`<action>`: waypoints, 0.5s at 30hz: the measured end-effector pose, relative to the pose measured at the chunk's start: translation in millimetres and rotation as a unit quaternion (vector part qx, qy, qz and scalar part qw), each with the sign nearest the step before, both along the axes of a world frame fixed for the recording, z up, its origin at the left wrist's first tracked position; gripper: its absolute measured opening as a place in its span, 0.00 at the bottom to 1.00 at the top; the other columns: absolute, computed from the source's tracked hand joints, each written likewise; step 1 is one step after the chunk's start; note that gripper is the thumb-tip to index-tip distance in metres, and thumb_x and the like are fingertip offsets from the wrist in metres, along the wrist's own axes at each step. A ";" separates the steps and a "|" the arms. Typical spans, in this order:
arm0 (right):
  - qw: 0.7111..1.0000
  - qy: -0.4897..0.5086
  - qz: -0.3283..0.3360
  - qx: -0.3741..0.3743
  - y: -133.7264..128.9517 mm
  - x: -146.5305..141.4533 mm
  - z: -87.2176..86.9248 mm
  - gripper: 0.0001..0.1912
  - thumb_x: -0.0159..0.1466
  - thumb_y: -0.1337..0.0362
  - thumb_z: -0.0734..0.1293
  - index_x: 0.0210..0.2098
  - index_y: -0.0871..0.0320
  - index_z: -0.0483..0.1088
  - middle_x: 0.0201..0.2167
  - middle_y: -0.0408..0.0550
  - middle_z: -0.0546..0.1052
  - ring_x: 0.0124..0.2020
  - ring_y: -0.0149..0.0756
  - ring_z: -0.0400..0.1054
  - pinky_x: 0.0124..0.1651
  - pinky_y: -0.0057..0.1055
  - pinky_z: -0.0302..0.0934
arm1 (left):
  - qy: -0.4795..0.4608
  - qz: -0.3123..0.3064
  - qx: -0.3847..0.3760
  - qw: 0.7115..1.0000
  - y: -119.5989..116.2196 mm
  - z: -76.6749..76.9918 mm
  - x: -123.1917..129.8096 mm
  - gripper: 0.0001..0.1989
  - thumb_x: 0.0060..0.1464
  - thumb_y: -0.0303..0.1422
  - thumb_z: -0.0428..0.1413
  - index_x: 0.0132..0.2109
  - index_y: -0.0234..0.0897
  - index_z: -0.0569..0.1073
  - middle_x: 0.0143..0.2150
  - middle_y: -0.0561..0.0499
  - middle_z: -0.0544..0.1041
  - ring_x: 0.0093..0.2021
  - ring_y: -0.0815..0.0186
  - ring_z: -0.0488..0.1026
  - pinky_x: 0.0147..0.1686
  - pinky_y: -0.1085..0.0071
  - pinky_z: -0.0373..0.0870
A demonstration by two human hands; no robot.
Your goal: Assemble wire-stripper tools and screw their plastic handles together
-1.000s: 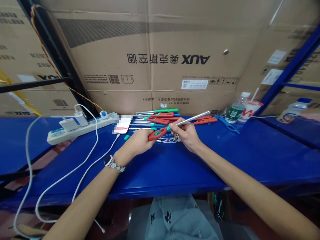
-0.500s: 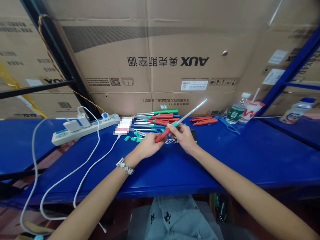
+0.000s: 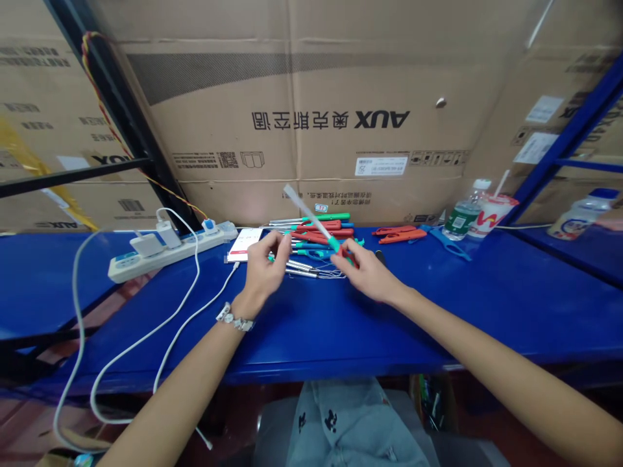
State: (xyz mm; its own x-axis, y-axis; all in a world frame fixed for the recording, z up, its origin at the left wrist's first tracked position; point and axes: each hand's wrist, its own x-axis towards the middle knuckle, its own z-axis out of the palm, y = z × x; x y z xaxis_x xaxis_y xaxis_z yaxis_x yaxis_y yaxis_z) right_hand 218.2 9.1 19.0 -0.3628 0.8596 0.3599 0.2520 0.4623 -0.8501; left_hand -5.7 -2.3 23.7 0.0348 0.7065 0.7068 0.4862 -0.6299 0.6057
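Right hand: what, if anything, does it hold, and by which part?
The right hand holds a red, green-collared, silver-tubed stick lighter by its red handle.

The held tool (image 3: 323,231) is red, green and silvery.

Bench (image 3: 311,337) top smooth, glossy blue, looks like painted metal; matt brown cardboard box (image 3: 224,87) along its back edge. Raised lighter (image 3: 333,244): red and teal plastic grip, silvery metal tube, motion-blurred. Towards back left corner, white plastic power strip (image 3: 170,252); towards back right, clear, shiny plastic bottle (image 3: 461,217).
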 end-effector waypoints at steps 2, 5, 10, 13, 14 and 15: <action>0.994 -0.097 -0.023 0.044 -6.6 4.0 -0.8 0.17 0.66 0.48 0.68 0.34 0.51 0.62 0.20 0.36 0.65 0.21 0.32 0.57 0.29 0.32 0.51 | -0.052 0.006 -0.024 0.998 2.4 2.1 -1.3 0.19 0.65 0.43 0.53 0.27 0.38 0.67 0.22 0.54 0.67 0.24 0.69 0.64 0.27 0.70 0.63; 0.983 -0.162 -0.037 0.074 -15.0 3.6 -5.3 0.13 0.67 0.52 0.68 0.35 0.52 0.63 0.22 0.38 0.68 0.23 0.33 0.58 0.31 0.33 0.50 | -0.081 -0.071 -0.147 0.983 4.1 2.3 4.0 0.20 0.62 0.46 0.56 0.28 0.38 0.69 0.20 0.54 0.69 0.18 0.71 0.64 0.20 0.72 0.61; 0.982 -0.163 -0.031 0.095 -16.1 -4.7 -15.2 0.12 0.68 0.53 0.65 0.35 0.51 0.60 0.23 0.40 0.69 0.23 0.34 0.60 0.32 0.34 0.50 | -0.124 -0.117 -0.205 0.964 6.9 -3.4 10.9 0.21 0.60 0.48 0.59 0.28 0.36 0.72 0.19 0.54 0.71 0.15 0.72 0.65 0.17 0.74 0.64; 0.982 -0.163 -0.030 0.095 -15.6 -10.7 -18.5 0.12 0.68 0.53 0.65 0.34 0.51 0.60 0.21 0.40 0.68 0.23 0.35 0.60 0.31 0.35 0.50 | -0.150 -0.115 -0.219 0.957 10.1 -8.3 10.0 0.22 0.57 0.50 0.61 0.27 0.36 0.71 0.18 0.54 0.70 0.15 0.72 0.65 0.16 0.74 0.64; 0.982 -0.163 -0.031 0.091 -15.7 -12.4 -18.9 0.12 0.67 0.53 0.65 0.34 0.51 0.60 0.21 0.40 0.68 0.23 0.36 0.60 0.31 0.35 0.49 | -0.157 -0.118 -0.225 0.954 11.0 -9.2 9.3 0.22 0.56 0.50 0.62 0.27 0.36 0.71 0.18 0.54 0.70 0.16 0.72 0.65 0.16 0.74 0.64; 0.982 -0.163 -0.034 0.087 -15.8 -13.8 -18.8 0.12 0.67 0.52 0.65 0.34 0.51 0.61 0.21 0.41 0.68 0.23 0.36 0.61 0.30 0.35 0.49 | -0.161 -0.122 -0.235 0.951 11.6 -9.3 8.2 0.22 0.56 0.50 0.62 0.27 0.36 0.71 0.19 0.54 0.71 0.16 0.71 0.65 0.16 0.74 0.64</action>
State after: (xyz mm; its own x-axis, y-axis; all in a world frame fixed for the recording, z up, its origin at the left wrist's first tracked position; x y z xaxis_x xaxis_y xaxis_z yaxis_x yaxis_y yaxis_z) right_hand 204.4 -6.7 0.2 -0.4269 0.8215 0.3780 0.5328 0.5662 -0.6290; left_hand 2.4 9.3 14.4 0.0728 0.9454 0.3176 0.1015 -0.3239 0.9406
